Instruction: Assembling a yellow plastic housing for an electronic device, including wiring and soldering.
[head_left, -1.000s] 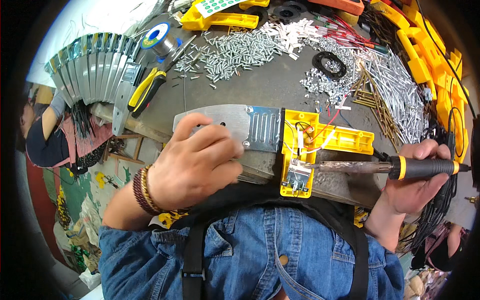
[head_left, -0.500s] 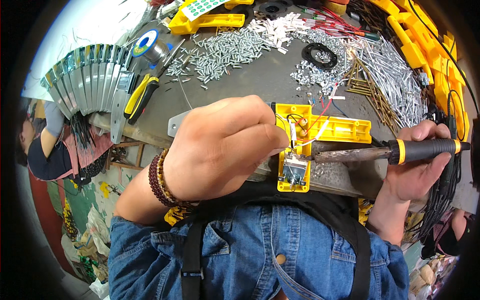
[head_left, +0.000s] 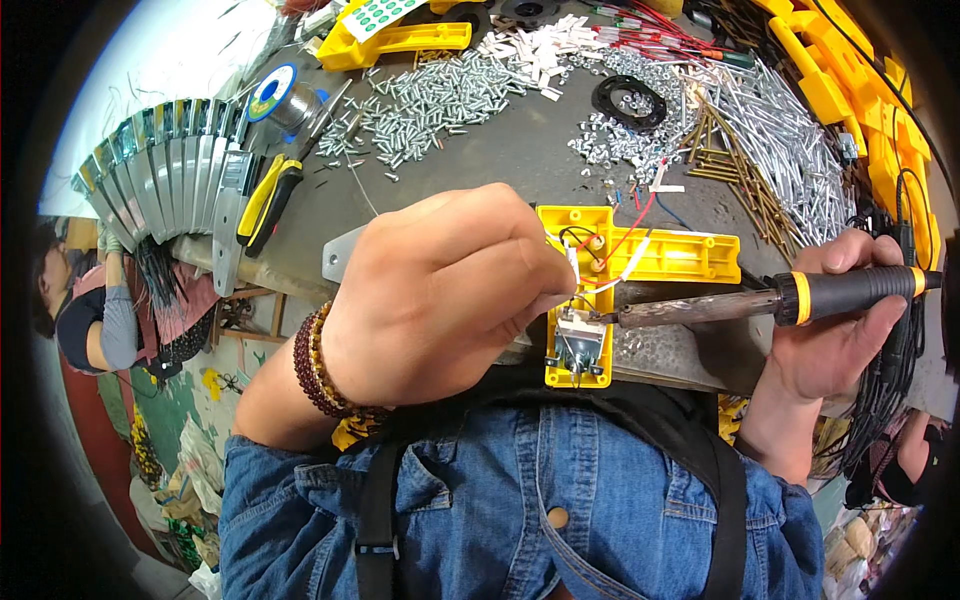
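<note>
My left hand (head_left: 455, 290) is closed in a pinch, wearing a beaded bracelet. A thin solder wire (head_left: 362, 188) runs from the spool side into it; the fingertips are partly hidden. My right hand (head_left: 832, 320) grips the black handle of a soldering iron (head_left: 700, 308), whose tip rests at the metal contacts inside a yellow T-shaped plastic housing (head_left: 685, 256). A dark switch-like part (head_left: 577, 352) sits in the housing's near end. Red, white and black wires (head_left: 632, 262) lead out of its middle. A grey metal blade (head_left: 342, 255) pokes out behind my left hand.
A solder spool (head_left: 285, 100), yellow-black pliers (head_left: 268, 205) and fanned grey metal blades (head_left: 165, 170) lie left. Behind are piled screws (head_left: 425, 115), nuts (head_left: 625, 145), long metal rods (head_left: 790, 150) and yellow housings (head_left: 880, 130). Another person (head_left: 95, 310) sits at far left.
The housing, my left hand and the iron's tip appear slightly further left, as does much of the bench with the view's shift. Both hands keep their grips.
</note>
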